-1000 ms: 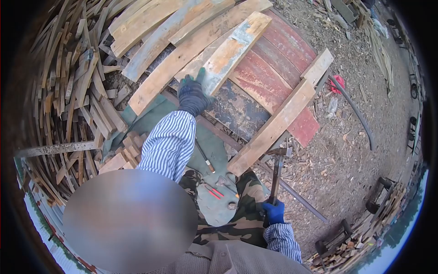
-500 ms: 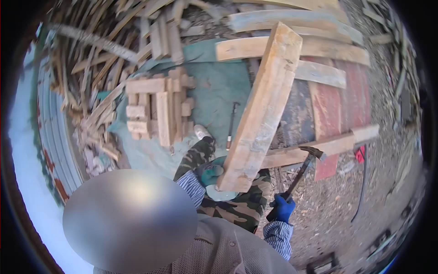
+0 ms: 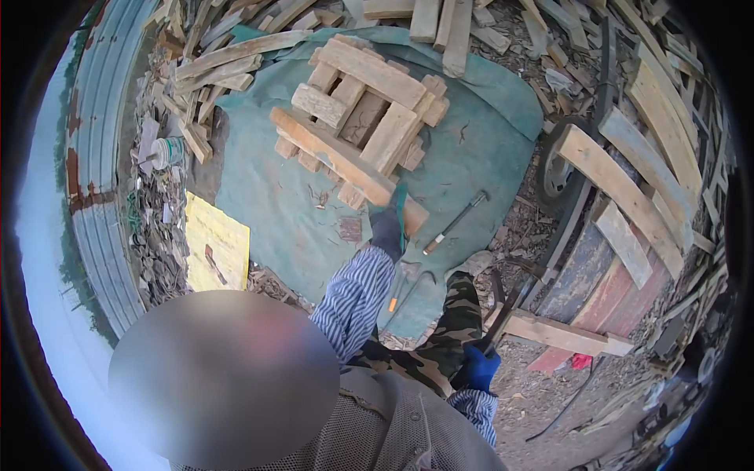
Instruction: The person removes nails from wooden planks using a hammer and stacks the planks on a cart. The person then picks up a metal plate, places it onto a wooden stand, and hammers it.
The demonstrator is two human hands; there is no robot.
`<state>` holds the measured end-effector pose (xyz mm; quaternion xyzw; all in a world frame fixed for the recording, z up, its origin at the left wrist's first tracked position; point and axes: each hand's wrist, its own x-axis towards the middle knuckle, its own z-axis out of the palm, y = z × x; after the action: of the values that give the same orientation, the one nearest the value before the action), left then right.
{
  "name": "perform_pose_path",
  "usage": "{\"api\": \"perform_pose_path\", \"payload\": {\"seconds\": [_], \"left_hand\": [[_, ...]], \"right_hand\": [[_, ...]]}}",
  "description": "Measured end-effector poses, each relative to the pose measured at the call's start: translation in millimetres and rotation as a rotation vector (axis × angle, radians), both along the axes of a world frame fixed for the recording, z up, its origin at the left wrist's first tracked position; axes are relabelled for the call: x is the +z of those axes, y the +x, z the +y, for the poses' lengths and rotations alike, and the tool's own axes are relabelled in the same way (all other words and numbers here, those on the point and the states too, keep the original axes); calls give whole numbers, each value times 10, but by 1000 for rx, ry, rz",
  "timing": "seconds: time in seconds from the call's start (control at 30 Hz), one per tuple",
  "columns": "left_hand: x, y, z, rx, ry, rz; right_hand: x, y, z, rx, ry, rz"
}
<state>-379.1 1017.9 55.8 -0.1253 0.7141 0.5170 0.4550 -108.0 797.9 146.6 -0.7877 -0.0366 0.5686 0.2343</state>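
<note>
My left hand (image 3: 389, 226), in a dark glove with green fingertips, grips the near end of a wooden plank (image 3: 338, 157). The plank's far end lies over the stack of short boards (image 3: 375, 71) on the green cloth (image 3: 267, 208). My right hand (image 3: 477, 367), in a blue glove, is closed around the handle of a hammer (image 3: 510, 302) beside my knee. Another hammer (image 3: 455, 223) lies on the cloth to the right of my left hand. A hooked tool with an orange handle (image 3: 394, 303) rests near my feet.
At the right, planks (image 3: 620, 196) lie across a red and dark panel (image 3: 577, 275) near a wheel (image 3: 559, 171). Loose wood (image 3: 448, 31) is heaped along the back. A yellow sheet (image 3: 216, 245), a white bucket (image 3: 166, 153) and a corrugated metal wall (image 3: 98, 157) stand out at left.
My left hand has carried the plank from the panel at the right to the stack on the cloth. The view has turned left. My right hand still holds the hammer low.
</note>
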Motion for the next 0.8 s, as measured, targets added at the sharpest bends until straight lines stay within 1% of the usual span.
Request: {"api": "perform_pose_path", "payload": {"seconds": [0.07, 0.1, 0.17, 0.2, 0.23, 0.27, 0.3, 0.33, 0.37, 0.4, 0.47, 0.57, 0.67, 0.7, 0.8], "left_hand": [[-617, -412, 352, -257, -160, 61], [-1069, -680, 421, -278, 38, -121], [-1502, -1049, 669, -562, 41, 139], [-1461, -1162, 822, -815, -164, 585], [-1351, -1328, 887, -1028, -228, 934], [-1219, -1524, 917, -1062, -172, 1051], [-1231, -1745, 944, -1074, -100, 1328], [-1106, -1937, 994, -1166, -188, 1433], [-1107, -2128, 1042, -1269, -265, 1470], [-1141, -2327, 1115, -1389, -389, 1423], [-1156, -2687, 1241, -1539, -445, 1423], [-1277, -3088, 1559, -1707, -347, 1294], [-1455, -3233, 1731, -1833, -181, 1183], [-1448, -3191, 1787, -1924, -261, 1235], [-1245, -3033, 1954, -2014, -486, 1217]], "right_hand": [[4, -289, 259, 47, -15, 81], [-56, -399, 299, 56, -89, 74], [-118, -575, 424, 130, -112, 111], [-133, -660, 499, 164, -125, 128], [-104, -758, 631, 173, -200, 149], [-171, -830, 696, 204, -168, 154], [-248, -890, 737, 233, -137, 159], [-318, -951, 801, 261, -104, 162], [-346, -1037, 970, 284, -100, 191], [-416, -1117, 1105, 314, -72, 198], [-591, -1282, 1387, 382, -11, 214], [-602, -1608, 1928, 406, 55, 199], [-715, -1772, 2023, 580, 269, -39], [-662, -1901, 2064, 492, 322, -21], [-484, -2303, 2355, 349, 466, 80]]}}
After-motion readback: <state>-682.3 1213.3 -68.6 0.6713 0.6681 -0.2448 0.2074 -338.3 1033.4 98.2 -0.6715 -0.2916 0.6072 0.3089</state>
